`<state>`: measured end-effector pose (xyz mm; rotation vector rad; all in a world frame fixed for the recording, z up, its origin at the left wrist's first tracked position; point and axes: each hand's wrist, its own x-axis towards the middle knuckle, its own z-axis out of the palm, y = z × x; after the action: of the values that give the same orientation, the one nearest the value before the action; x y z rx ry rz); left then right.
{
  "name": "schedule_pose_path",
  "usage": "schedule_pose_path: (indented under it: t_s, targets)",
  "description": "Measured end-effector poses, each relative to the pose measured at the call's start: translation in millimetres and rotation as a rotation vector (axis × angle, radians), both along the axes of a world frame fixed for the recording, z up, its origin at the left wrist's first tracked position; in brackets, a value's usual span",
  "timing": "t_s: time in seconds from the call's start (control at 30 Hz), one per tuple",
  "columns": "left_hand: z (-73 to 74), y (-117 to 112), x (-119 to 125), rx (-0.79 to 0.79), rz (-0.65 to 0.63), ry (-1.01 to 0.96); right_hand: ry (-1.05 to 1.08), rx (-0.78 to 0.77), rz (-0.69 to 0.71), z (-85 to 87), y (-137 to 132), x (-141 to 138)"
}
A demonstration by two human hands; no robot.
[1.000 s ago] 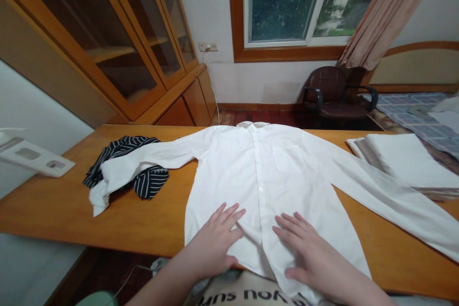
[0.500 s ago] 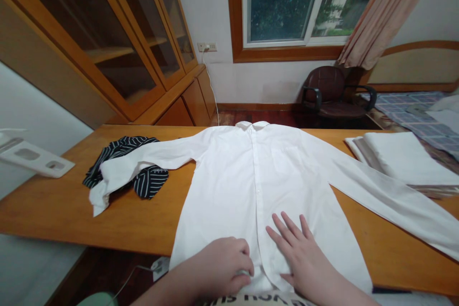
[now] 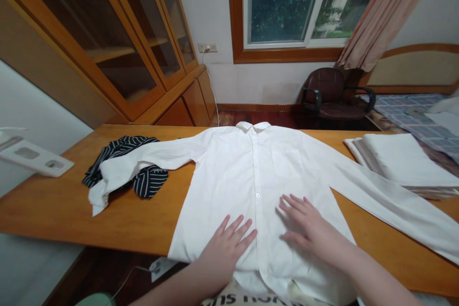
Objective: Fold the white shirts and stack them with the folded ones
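A white button-up shirt [image 3: 251, 167] lies face up on a long wooden table [image 3: 53, 201], collar at the far edge and sleeves spread out to both sides. My left hand [image 3: 227, 244] rests flat on the shirt's lower front, left of the button line, fingers spread. Flat on the cloth to the right of the buttons is my right hand [image 3: 304, 222], fingers stretched out. The shirt's hem hangs over the near table edge.
A dark striped garment [image 3: 143, 184] lies under the shirt's left sleeve. A stack of folded white cloth [image 3: 401, 160] sits at the table's right end. A white device [image 3: 34, 158] stands at the far left. Behind the table are a brown armchair [image 3: 333, 93], cabinets and a bed.
My left hand was curled on the hem half a second ago and now lies flat and open higher up. The right hand has slid up the shirt front. The cloth looks smoother.
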<state>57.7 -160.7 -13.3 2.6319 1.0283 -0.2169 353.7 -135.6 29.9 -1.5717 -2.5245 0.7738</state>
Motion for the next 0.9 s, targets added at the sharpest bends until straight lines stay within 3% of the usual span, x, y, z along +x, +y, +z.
schedule_pose_path:
  t_s: [0.13, 0.23, 0.3, 0.43, 0.53, 0.67, 0.8, 0.9]
  targets:
    - [-15.0, -11, -1, 0.077, -0.035, -0.051, -0.121, 0.144, -0.143, -16.4, 35, 10]
    - [-11.4, -10, -4, 0.044, -0.046, -0.073, -0.178, 0.208, -0.176, -33.6, 60, 15]
    - [0.8, -5, -6, -0.031, -0.062, -0.085, -0.207, 0.246, -0.167, -44.2, 72, 16]
    - [39.7, 17, -13, -0.252, -0.135, -0.127, -0.244, 0.323, -0.144, -58.3, 81, 16]
    - [62.5, 41, -12, -0.256, -0.051, -0.216, -0.263, 0.344, -0.134, -61.6, 80, 16]
    - [68.4, 79, 15, -0.059, 0.082, -0.222, -0.28, 0.337, -0.133, -61.3, 79, 15]
    - [57.6, 117, 64, -0.025, 0.064, -0.091, -0.277, 0.342, -0.134, -60.7, 77, 15]
    - [44.5, 145, 96, -0.002, 0.04, -0.101, -0.277, 0.348, -0.12, -60.1, 75, 16]
